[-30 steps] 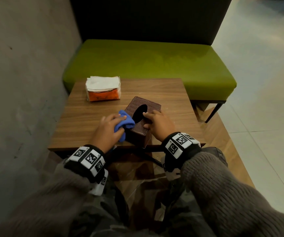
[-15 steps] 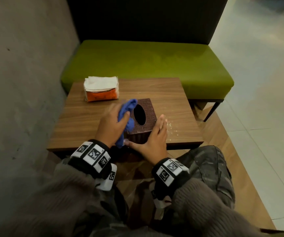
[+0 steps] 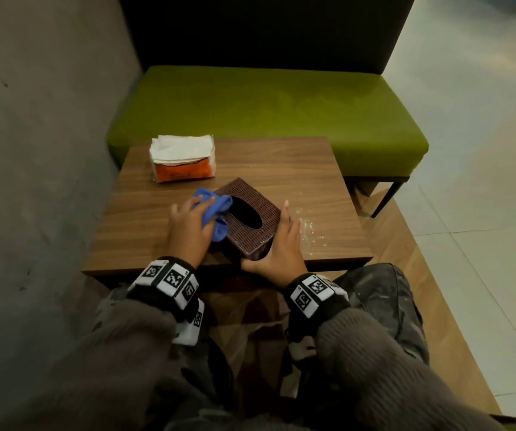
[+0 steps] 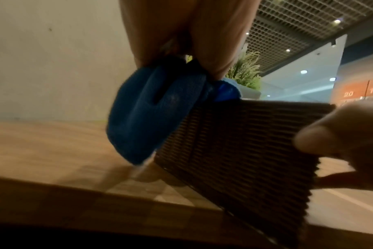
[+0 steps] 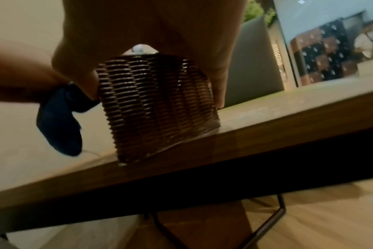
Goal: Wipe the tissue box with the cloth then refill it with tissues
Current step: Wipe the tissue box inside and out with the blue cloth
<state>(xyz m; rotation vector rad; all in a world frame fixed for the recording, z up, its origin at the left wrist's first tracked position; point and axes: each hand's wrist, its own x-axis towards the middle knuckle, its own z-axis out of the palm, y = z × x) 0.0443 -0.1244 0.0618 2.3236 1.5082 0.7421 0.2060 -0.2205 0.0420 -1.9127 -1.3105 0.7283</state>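
Note:
A brown woven tissue box [image 3: 250, 223] with an empty oval slot lies at an angle near the front edge of the wooden table [image 3: 297, 169]. My left hand [image 3: 193, 220] grips a bunched blue cloth [image 3: 216, 213] and presses it against the box's left top edge. In the left wrist view the cloth [image 4: 151, 114] hangs down over the box's side [image 4: 245, 151]. My right hand [image 3: 280, 244] holds the box, thumb at the near corner and fingers along the right side. The right wrist view shows the box [image 5: 158, 104] between thumb and fingers. A tissue pack [image 3: 182, 160], white over orange, sits at the table's back left.
A green bench [image 3: 266, 113] with a dark backrest stands behind the table. A grey wall [image 3: 39, 150] runs close along the left. White crumbs [image 3: 311, 230] speckle the table right of the box. My knees are under the table's front edge.
The box went from tipped up under my right hand to flat on the table, turned diagonally. My right hand moved to its near right side. The cloth slid along the box's left edge.

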